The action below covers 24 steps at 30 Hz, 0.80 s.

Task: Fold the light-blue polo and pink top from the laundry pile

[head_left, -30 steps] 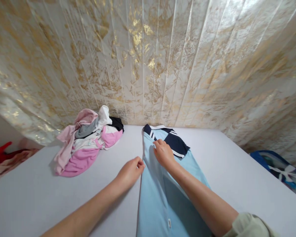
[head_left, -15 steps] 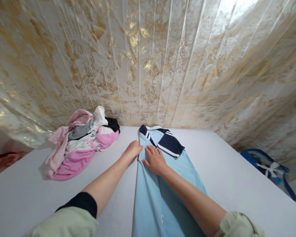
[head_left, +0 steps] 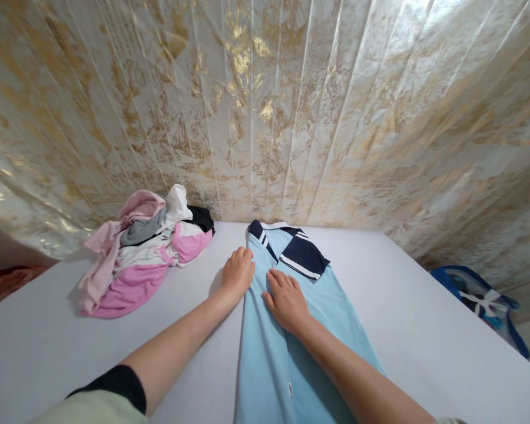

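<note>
Light-blue top with navy-and-white trim (head_left: 265, 353) lies lengthwise mid-tabletop (head_left: 424, 294). Left to right: clothes pile (head_left: 136, 259) with a dark printed letter, maybe an H; left hand (head_left: 238, 272) at the top's left edge, can't tell if it's pinching; right hand (head_left: 287, 301) resting on the fabric, fingers extended, thumb apart. Looks soft, light and floppy, so I'd grab the side edges. Little white label (head_left: 290, 390) is too tiny to read.
</note>
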Motion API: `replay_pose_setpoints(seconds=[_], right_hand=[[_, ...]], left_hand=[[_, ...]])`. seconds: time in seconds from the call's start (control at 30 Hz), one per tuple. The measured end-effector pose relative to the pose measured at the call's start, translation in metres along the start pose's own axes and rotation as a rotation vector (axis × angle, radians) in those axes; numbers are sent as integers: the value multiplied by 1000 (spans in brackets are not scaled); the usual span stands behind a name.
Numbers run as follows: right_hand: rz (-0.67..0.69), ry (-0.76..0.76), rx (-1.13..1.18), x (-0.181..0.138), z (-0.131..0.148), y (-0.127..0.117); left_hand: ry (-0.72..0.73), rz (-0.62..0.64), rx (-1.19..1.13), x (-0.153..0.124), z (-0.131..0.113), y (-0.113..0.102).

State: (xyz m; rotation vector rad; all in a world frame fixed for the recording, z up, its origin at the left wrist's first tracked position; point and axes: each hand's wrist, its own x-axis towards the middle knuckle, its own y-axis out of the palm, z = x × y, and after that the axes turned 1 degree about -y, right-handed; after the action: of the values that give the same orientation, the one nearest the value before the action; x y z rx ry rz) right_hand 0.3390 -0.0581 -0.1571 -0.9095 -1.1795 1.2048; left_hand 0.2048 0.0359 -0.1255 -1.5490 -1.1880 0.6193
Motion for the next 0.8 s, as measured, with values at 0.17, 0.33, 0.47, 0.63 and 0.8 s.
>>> replay_pose_setpoints(seconds=[0.17, 0.33, 0.47, 0.63, 0.8], right_hand=[[-2, 1, 22, -1, -4, 5], [-1, -4, 31, 0, -5, 5], [-2, -3, 30, -1, -4, 5], [-4, -4, 43, -2, -4, 4], [-2, 34, 39, -4, -5, 3]], left_hand=[[245, 218, -113, -83, 12, -19], [209, 480, -176, -153, 17, -51], [189, 354, -188, -138, 13, -53], [314, 174, -110, -86, 17, -25], [231, 132, 91, -88, 24, -28]])
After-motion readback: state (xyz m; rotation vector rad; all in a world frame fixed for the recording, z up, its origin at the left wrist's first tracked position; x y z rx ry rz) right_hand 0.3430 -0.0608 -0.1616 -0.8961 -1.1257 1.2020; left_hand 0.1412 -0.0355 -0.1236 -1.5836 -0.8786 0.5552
